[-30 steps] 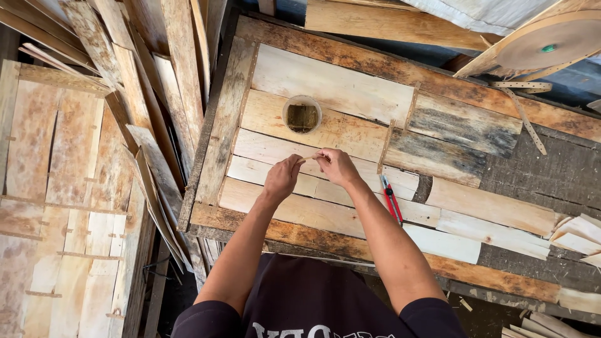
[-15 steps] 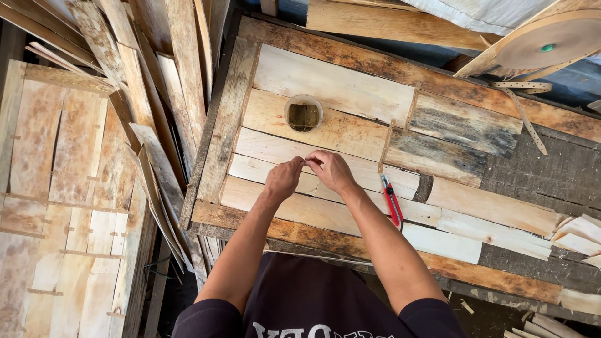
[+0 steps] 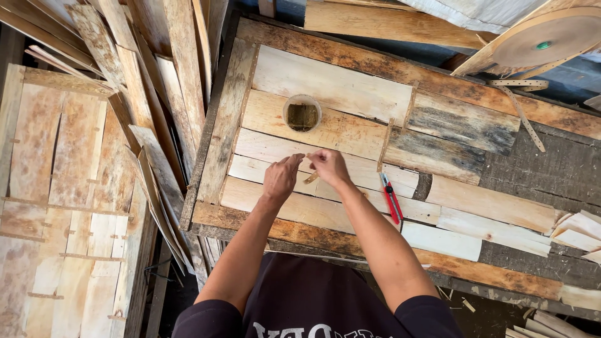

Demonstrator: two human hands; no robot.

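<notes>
— Pinching what?
— A thin wooden strip (image 3: 311,178), between both hands, just above the plank tabletop (image 3: 338,87). Right hand (image 3: 330,166) and left hand (image 3: 281,178) each nip an end.
— Nearby?
— Round tin (image 3: 302,114) beyond; red pliers (image 3: 391,198) to the right.

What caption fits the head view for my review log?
Left hand and right hand pinch a small wooden strip over a plank workbench, red-handled pliers alongside.

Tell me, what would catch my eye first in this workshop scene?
Two bare hands meet at the middle of a workbench of rough pale planks: the left hand and right hand pinch a small thin strip between them. Just above sits a round cup; red-handled pliers lie to the right.
</notes>
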